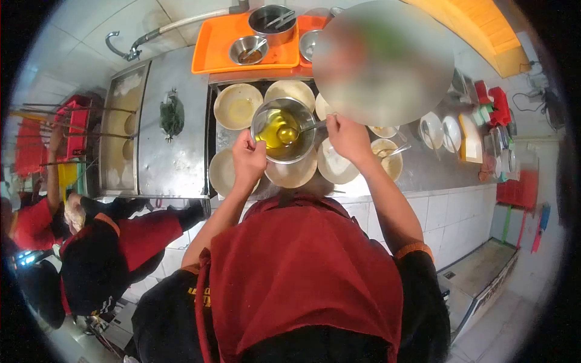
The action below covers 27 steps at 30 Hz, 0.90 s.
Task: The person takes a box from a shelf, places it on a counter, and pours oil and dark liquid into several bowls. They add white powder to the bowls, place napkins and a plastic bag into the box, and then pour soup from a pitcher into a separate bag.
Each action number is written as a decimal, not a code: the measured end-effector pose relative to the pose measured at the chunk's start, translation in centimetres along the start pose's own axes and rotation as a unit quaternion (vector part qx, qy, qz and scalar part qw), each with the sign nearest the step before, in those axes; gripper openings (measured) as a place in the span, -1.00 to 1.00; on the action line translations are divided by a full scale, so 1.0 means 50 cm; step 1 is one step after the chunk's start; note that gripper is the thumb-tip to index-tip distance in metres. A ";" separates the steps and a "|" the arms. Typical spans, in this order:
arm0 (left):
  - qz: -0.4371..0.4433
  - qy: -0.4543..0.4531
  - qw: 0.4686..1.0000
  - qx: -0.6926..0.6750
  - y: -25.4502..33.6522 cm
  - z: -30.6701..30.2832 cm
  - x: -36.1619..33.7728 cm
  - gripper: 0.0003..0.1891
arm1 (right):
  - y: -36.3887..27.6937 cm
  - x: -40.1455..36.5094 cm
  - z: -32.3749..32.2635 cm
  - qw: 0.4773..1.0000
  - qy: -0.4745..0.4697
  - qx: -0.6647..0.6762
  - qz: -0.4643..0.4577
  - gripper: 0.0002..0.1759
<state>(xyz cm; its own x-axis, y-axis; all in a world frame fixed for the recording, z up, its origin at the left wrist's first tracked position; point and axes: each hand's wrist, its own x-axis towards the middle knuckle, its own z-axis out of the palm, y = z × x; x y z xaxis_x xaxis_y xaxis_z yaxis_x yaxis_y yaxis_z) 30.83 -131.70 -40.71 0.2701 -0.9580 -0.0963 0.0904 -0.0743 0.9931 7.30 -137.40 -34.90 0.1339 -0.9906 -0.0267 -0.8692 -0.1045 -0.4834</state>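
"Where's the metal bowl (303, 112)?"

"Above the pale bowls (224, 107), with yellow liquid (272, 128) and a spoon (314, 126) inside."

"And the hands?"

"The left hand (250, 158) pinches its left rim; the right hand (349, 140) grips the spoon's handle, at the right."

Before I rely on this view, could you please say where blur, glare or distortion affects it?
Head view: fisheye bending, dark corners; a blurred oval hiding the area beyond the right hand; pale glare on the flat grey metal worktop.
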 end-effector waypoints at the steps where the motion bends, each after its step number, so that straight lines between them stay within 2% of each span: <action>1: -0.017 -0.001 1.000 0.012 -0.002 0.014 0.008 -0.74 | 0.019 0.003 -0.011 0.998 0.038 0.052 -0.011 -0.58; 3: -0.035 -0.009 0.999 0.025 -0.003 0.043 0.019 -0.74 | 0.055 0.006 -0.044 0.996 0.040 0.077 0.012 -0.58; 6: -0.063 -0.056 0.994 -0.074 0.002 0.087 0.036 -0.77 | 0.087 0.016 -0.110 0.991 0.050 0.113 0.045 -0.58; 10: -0.067 -0.076 0.993 -0.060 -0.010 0.115 0.053 -0.78 | 0.105 0.019 -0.191 0.987 0.130 0.091 0.028 -0.56; 12: -0.072 -0.044 0.996 -0.030 -0.005 0.123 0.049 -0.76 | 0.111 0.018 -0.224 0.986 0.152 0.047 0.043 -0.56; 14: -0.077 -0.037 0.996 -0.023 -0.014 0.121 0.048 -0.77 | 0.112 0.012 -0.226 0.985 0.150 0.059 0.070 -0.55; 16: -0.082 -0.027 0.996 -0.013 -0.015 0.115 0.044 -0.77 | 0.127 0.004 -0.196 0.974 0.213 -0.063 0.038 -0.62; 17: -0.088 -0.014 0.996 0.000 -0.011 0.112 0.039 -0.77 | 0.134 0.000 -0.178 0.975 0.211 -0.061 0.038 -0.62; 19: -0.094 0.000 0.995 0.015 -0.002 0.102 0.027 -0.77 | 0.152 -0.007 -0.138 0.941 0.274 -0.163 -0.111 -0.75; 20: -0.084 -0.003 0.996 0.007 0.003 0.095 0.020 -0.77 | 0.167 -0.008 -0.120 0.942 0.272 -0.161 -0.111 -0.75; 22: -0.073 -0.002 0.997 0.001 -0.001 0.081 0.017 -0.77 | 0.198 -0.003 -0.093 0.913 0.293 -0.217 -0.183 -0.89; 23: -0.062 0.001 0.998 0.004 -0.013 0.072 0.017 -0.77 | 0.209 -0.002 -0.085 0.914 0.293 -0.214 -0.184 -0.89; 25: -0.048 0.007 0.999 0.009 -0.018 0.062 0.017 -0.77 | 0.223 0.003 -0.080 0.891 0.352 -0.195 -0.209 -0.95; 27: -0.067 0.011 0.998 -0.006 -0.012 0.058 0.016 -0.77 | 0.223 -0.004 -0.082 0.889 0.370 -0.161 -0.215 -0.96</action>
<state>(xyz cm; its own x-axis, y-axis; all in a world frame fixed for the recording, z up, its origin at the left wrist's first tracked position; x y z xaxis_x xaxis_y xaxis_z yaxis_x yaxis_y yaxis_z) 28.21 -133.24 -41.20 0.2750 -0.9334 -0.2304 0.1389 -0.1986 0.9702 -4.36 -138.72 -36.71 0.2413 -0.6274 0.7403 -0.9201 -0.3904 -0.0309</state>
